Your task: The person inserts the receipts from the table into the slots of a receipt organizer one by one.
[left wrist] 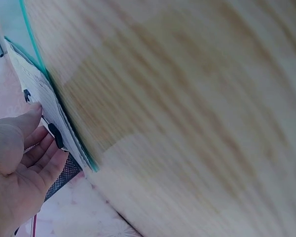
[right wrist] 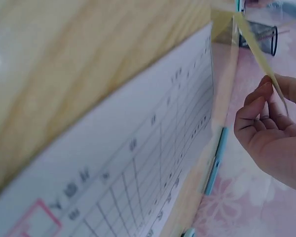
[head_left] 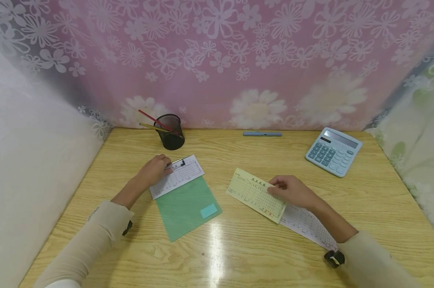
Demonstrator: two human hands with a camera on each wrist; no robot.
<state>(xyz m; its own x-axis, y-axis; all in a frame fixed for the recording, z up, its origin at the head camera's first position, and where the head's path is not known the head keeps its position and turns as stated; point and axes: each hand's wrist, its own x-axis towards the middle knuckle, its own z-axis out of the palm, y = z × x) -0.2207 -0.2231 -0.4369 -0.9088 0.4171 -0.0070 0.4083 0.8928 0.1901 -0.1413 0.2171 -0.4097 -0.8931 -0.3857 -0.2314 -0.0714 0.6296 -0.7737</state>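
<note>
My left hand [head_left: 155, 168] grips the metal clip [head_left: 177, 163] at the top of a green clipboard [head_left: 186, 214]. Printed white forms [head_left: 188, 173] lie under that clip, over the board's upper part. In the left wrist view, the thumb is on the clip and the fingers curl at its side. My right hand [head_left: 292, 190] pinches a yellow printed form [head_left: 253, 192] by its upper right edge. Seen nearly edge-on in the right wrist view, the yellow form [right wrist: 256, 49] is raised off the table. A white form [head_left: 307, 226] lies beneath the right hand, partly covered.
A black mesh pen cup [head_left: 171, 136] with pencils stands behind the clipboard. A blue pen [head_left: 262, 134] lies along the table's back edge. At the back right is a light blue calculator [head_left: 333, 152]. Floral cloth [head_left: 220, 72] rises behind the wooden table [head_left: 188, 264].
</note>
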